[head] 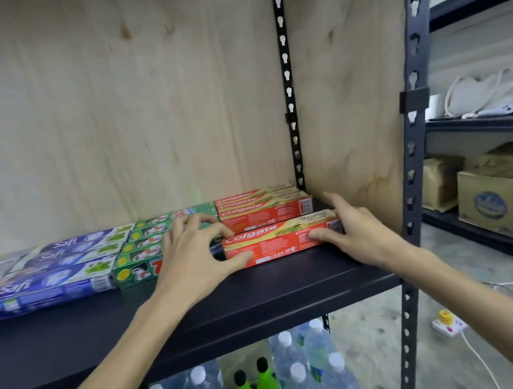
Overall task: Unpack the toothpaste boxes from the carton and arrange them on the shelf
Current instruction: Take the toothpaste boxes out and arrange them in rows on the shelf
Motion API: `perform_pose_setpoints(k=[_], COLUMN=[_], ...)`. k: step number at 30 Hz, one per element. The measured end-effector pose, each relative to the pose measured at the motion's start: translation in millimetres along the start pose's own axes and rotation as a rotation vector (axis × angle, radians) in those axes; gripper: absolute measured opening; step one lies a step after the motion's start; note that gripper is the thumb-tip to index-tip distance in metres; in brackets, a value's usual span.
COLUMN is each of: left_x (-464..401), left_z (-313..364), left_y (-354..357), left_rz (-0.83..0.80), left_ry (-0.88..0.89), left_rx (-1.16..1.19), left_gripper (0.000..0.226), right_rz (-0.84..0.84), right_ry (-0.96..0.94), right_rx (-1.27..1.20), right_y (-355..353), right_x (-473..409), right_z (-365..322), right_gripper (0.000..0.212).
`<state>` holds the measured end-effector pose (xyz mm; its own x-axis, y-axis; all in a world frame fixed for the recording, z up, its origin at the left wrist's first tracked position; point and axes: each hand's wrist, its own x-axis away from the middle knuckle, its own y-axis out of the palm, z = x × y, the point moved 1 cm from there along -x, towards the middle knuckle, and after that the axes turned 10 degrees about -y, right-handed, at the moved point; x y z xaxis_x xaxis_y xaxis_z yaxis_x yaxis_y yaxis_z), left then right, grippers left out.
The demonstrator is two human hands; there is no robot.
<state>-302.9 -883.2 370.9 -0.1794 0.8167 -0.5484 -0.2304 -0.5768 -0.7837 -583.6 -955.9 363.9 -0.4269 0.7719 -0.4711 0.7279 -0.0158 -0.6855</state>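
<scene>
Only one view is given, taken from a camera worn on the head. The scene is looked at forward and slightly downward, from very near the dark shelf [259, 295], which fills the lower half of the frame. The plywood back panel [112, 98] is faced directly. A second rack [479, 126] is seen at the right edge.

four red toothpaste boxes [277, 239] at two o'clock, four green boxes [146, 247] at centre, three blue boxes [46, 286] at nine o'clock, two hands [191, 251].
</scene>
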Motion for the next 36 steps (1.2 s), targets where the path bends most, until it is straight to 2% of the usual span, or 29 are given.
perform_pose_setpoints(k=[6,11,16,24,31,36], left_x=[-15,-28,-34,-48,-48,-42], left_z=[5,6,-1,-6,-10,-5], left_y=[11,20,25,36,41,36], left_rz=[-0.020,-0.060,-0.037,-0.056,0.000,-0.014], left_ry=[-0.016,-0.017,-0.022,-0.066,-0.068,-0.076], left_rx=[-0.048,-0.154,-0.220,-0.330,-0.335,-0.295], left_gripper=[0.062,0.079,0.080,0.078,0.078,0.087], right_rz=[-0.022,0.002,-0.031,-0.085,-0.071,0.007], right_ry=[0.055,0.097,0.092,0.136,0.167,0.053], right_rx=[-0.029,-0.031,0.002,0.171,0.158,0.257], right_y=[-3,3,10,22,27,29], right_x=[-17,-32,-43,-66,-68,-60], right_z=[9,14,17,27,37,27], right_gripper=[0.091,0.086,0.080,0.091,0.097,0.097])
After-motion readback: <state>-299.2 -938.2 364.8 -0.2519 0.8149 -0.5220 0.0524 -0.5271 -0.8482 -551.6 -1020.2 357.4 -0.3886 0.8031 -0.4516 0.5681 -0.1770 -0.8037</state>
